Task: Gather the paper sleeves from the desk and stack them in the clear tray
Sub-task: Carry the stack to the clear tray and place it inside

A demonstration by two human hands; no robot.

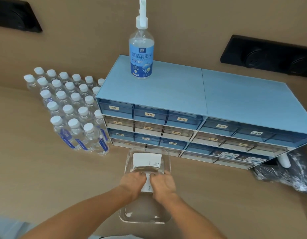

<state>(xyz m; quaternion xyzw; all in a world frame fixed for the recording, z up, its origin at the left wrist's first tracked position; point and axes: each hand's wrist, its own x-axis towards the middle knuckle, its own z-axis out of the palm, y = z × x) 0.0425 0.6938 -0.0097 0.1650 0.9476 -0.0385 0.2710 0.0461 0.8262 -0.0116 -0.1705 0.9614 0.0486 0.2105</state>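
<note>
While the left hand (135,181) and right hand (164,182) clamp fingers on white paper sleeves (147,185) inside the clear rectangular plastic tray (168,211), uneven release could skew them against the stack (146,161) at twelve o'clock.

A supply or housekeeping storeroom is suggested: a blue labelled drawer cabinet (192,107) is seen, disinfectant spray bottle (141,54) on top, massed water bottles (70,107) stocked left of it.

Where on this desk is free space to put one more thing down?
Free: bare desk left of the clear tray, below the water bottles; also right of it, before the drawer cabinet. Crowded: mid-tray, both hands on paper sleeves.
</note>
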